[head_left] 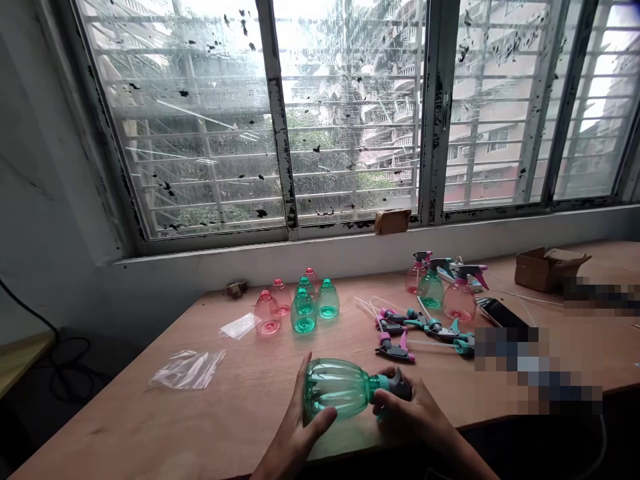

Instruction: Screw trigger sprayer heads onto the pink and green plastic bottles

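A clear green spray bottle (340, 387) lies sideways between my hands, close to the table's front edge. My left hand (303, 427) cups its base, thumb below and fingers behind. At the neck, my right hand (417, 410) is closed around the dark grey and teal spray head (397, 385), which sits at the bottle's mouth. Beyond my hands stand several open bottles without heads, among them a red bottle (268, 313) and a green bottle (304, 312). Several loose spray heads (395, 348) with white tubes lie to their right.
Three bottles with heads stand at the back right, including a red one (459, 303). A dark phone (505, 317) lies beside them. A cardboard box (547, 270) is farther right. On the left lie a plastic bag (189, 370) and white paper (239, 326). Windows line the back wall.
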Motion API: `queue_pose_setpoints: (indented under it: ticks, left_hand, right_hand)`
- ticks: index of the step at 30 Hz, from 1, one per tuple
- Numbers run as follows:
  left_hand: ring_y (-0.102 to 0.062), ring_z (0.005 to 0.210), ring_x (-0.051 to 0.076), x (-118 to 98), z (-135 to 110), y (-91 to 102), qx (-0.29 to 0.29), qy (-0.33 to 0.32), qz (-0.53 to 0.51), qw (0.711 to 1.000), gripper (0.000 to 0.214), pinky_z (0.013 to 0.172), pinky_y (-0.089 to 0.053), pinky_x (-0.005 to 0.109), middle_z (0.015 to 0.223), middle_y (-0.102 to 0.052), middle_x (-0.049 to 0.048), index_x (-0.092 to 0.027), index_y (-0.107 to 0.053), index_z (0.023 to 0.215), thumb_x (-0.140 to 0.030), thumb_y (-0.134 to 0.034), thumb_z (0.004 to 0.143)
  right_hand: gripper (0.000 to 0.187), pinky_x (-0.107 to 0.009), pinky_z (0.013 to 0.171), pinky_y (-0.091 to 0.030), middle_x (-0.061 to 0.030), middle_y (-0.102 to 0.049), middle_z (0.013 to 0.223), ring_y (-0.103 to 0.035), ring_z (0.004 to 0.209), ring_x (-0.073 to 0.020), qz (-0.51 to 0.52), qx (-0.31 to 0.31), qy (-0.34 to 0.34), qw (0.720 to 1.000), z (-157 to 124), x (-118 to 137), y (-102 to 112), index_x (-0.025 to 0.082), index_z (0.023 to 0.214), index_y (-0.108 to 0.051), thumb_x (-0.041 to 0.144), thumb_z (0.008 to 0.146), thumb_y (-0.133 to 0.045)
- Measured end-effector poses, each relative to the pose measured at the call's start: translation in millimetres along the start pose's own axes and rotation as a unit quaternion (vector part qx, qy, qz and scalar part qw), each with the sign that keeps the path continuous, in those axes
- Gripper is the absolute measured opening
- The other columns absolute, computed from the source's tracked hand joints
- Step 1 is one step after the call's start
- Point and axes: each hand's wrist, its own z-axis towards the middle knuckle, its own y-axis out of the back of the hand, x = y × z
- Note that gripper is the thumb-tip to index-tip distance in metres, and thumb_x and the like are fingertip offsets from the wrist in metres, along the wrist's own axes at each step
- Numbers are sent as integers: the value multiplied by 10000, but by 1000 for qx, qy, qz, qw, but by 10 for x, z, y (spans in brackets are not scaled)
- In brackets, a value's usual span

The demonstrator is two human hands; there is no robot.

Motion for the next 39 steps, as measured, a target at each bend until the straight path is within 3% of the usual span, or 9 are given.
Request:
queue_pose_setpoints:
  ticks: [3, 6, 12, 15, 18, 20, 26, 33, 39]
  left_hand:
    - [-335, 1401, 367, -21, 22, 18, -21, 36, 17, 999, 915, 1164, -262, 485, 1502, -411, 162, -179, -220, 1511, -558, -652, 800]
    - [-369, 1383, 359, -41, 26, 15, -6, 16, 7, 1000, 892, 1152, -294, 475, 1506, -411, 137, -234, -261, 1499, -492, -715, 775]
    - [-457, 1321, 349, -28, 2, -34, 20, -12, -54, 998, 1007, 1116, -347, 475, 1461, -459, 115, -295, -144, 1521, -427, -769, 743]
    - [-422, 1343, 360, -36, 7, -31, -13, 0, -40, 999, 920, 1124, -338, 466, 1442, -488, 137, -238, -257, 1497, -496, -735, 755]
    - [-505, 1266, 362, -77, 28, -17, -10, 15, -17, 1000, 724, 1104, -359, 475, 1325, -599, 147, -190, -437, 1401, -518, -674, 800]
    - [-507, 1266, 353, -104, 38, -15, -14, 18, -14, 1000, 667, 1104, -360, 463, 1314, -610, 132, -198, -472, 1369, -486, -680, 805]
    - [-526, 1251, 338, -70, 38, -22, -11, 20, -54, 998, 906, 1058, -416, 442, 1369, -544, 116, -257, -264, 1486, -432, -750, 741]
    - [-516, 1244, 337, -1, 50, -40, 11, -13, -59, 998, 956, 1079, -372, 478, 1336, -533, 131, -254, -213, 1492, -409, -760, 723]
    - [-437, 1326, 365, -82, -10, -51, 23, -6, -79, 997, 1026, 1113, -332, 499, 1462, -433, 150, -257, -156, 1516, -478, -762, 719]
  right_hand:
    - [401, -299, 608, -559, -40, -737, 671, -708, 621, -212, -14, 2, -3, 1000, -4, -6, 2, 153, 901, -630, 481, 728, -783]
    - [392, -305, 608, -555, -48, -743, 667, -707, 614, -213, -31, -1, 5, 1000, -5, -22, 18, 150, 907, -635, 486, 750, -763]
    - [387, -299, 587, -549, -50, -742, 666, -709, 617, -214, -32, -9, 14, 999, 8, -53, 43, 151, 904, -621, 493, 770, -742]
    - [397, -299, 590, -548, -49, -741, 655, -709, 607, -213, -36, -11, 15, 999, 9, -48, 30, 151, 891, -619, 505, 763, -744]
    - [397, -298, 586, -549, -42, -737, 640, -705, 590, -209, -37, -17, 16, 999, 13, -56, 22, 153, 886, -619, 505, 757, -750]
    - [388, -296, 584, -549, -41, -739, 643, -707, 591, -209, -35, -17, 15, 999, 21, -73, 26, 154, 886, -624, 495, 757, -755]
    - [395, -319, 659, -563, -71, -771, 744, -735, 717, -248, -16, -4, -7, 1000, 48, -58, 53, 145, 926, -655, 476, 744, -771]
    - [393, -322, 681, -560, -92, -786, 810, -738, 788, -261, 0, 34, -35, 999, 53, 0, 123, 146, 939, -637, 429, 723, -802]
    - [401, -381, 654, -589, -61, -761, 753, -743, 680, -251, 41, 52, -43, 997, -30, -36, 107, 172, 904, -541, 466, 754, -768]
